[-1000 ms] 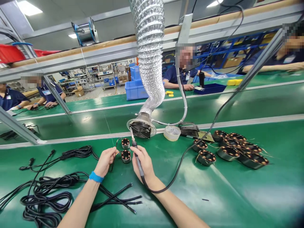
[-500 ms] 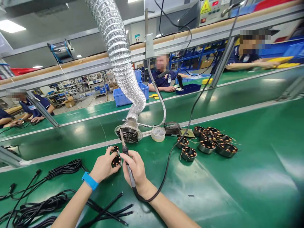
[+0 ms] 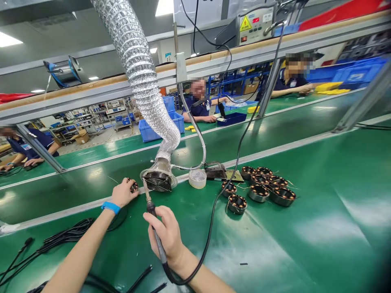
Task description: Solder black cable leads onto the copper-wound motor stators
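Closest in, well below the round black-grilled extractor fan [image 3: 157, 182], the stripped ends of black cables [image 3: 142, 276] lie on the glossy green counter [image 3: 290, 252]. Just beyond them the right hand [image 3: 168, 236] is raised, forearm slanting in from the lower right, its thumb and fingers pinching the slim grey-and-black soldering iron [image 3: 159, 244]. The iron tilts up and leftward, its pale metal tip lined up with the fan's left rim; whether they touch cannot be told. Farther in, the left arm is stretched out long, a bright blue wristband [image 3: 110, 207] at its wrist, and the left hand [image 3: 124, 193], back upward, has its fingers curled round a small dark ring-shaped motor stator [image 3: 133, 186], which sits just left of the fan. Coppery windings dot the stator's inner edge; the fingers cover much of it, so whether another ring is beneath cannot be told. Right of the fan stand a squat roll of clear tape [image 3: 197, 179] and, farther right, a cluster of steel-sided stators [image 3: 259, 191] with copper-coloured coils and pale loose wires. Above the fan rises a ribbed silver foil duct [image 3: 137, 69]; beyond it, a co-worker in navy [image 3: 197, 108] sits behind a blue plastic crate [image 3: 161, 126].
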A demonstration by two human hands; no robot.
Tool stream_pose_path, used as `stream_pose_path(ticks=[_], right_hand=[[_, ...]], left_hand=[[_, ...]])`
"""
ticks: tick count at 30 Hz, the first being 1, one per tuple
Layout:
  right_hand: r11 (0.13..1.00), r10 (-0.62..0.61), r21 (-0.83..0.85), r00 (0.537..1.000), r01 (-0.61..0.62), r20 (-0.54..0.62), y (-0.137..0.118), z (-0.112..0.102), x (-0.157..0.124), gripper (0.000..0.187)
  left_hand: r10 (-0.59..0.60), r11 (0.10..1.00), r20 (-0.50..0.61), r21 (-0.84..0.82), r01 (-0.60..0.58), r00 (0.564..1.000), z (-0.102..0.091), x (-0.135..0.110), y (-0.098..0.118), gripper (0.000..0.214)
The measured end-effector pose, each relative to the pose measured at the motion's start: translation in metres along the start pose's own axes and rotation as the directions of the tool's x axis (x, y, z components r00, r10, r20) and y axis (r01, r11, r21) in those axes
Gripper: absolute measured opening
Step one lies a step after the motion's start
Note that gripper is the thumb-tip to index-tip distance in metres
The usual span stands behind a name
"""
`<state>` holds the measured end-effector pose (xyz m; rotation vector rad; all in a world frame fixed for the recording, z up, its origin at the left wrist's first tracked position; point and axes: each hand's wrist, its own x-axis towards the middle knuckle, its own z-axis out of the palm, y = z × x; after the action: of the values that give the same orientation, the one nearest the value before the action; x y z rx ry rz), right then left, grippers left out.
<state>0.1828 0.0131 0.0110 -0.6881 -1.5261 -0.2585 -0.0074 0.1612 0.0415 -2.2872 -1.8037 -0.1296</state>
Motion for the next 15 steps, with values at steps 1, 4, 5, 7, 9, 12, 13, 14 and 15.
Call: stream_pose_path(ticks=[1,4,5,7,9,12,13,14,15], right_hand=[[1.000,-0.003,-0.004,1.000,0.003,0.001,0.000,0.000,0.000,0.055],[0.999,-0.010,-0.034,1.000,0.010,0.013,0.000,-0.001,0.001,0.053],[0.999,-0.013,-0.041,1.000,0.014,0.016,0.000,-0.001,0.001,0.052],[0.998,-0.024,-0.057,1.000,0.024,0.010,0.002,0.001,-0.002,0.051],[0.994,-0.043,-0.096,0.999,0.042,-0.014,0.008,0.007,-0.008,0.051],[0.975,-0.062,-0.215,0.998,0.063,0.010,0.020,0.020,-0.019,0.049],[0.964,-0.058,-0.255,0.997,0.071,0.058,0.024,0.024,-0.023,0.047],[0.956,-0.056,-0.282,0.993,0.082,0.100,0.027,0.028,-0.025,0.044],[0.950,-0.055,-0.297,0.989,0.093,0.136,0.029,0.030,-0.027,0.041]], left_hand=[[-0.037,0.999,-0.016,0.018,0.037,0.999,-0.001,0.015,-0.007,0.042],[-0.123,0.992,-0.040,0.019,0.124,0.992,-0.002,0.056,-0.021,0.049],[-0.144,0.990,-0.030,0.008,0.144,0.989,-0.001,0.066,-0.022,0.050],[-0.154,0.988,0.026,-0.018,0.155,0.988,0.007,0.080,-0.020,0.050],[-0.124,0.991,0.067,-0.040,0.127,0.990,0.017,0.089,-0.018,0.050],[-0.173,0.982,0.012,-0.078,0.173,0.985,0.029,0.097,-0.026,0.060],[-0.197,0.976,-0.017,-0.097,0.194,0.980,0.030,0.097,-0.033,0.065],[-0.214,0.971,-0.028,-0.119,0.209,0.976,0.028,0.095,-0.041,0.068],[-0.205,0.968,-0.013,-0.153,0.201,0.979,0.024,0.090,-0.051,0.067]])
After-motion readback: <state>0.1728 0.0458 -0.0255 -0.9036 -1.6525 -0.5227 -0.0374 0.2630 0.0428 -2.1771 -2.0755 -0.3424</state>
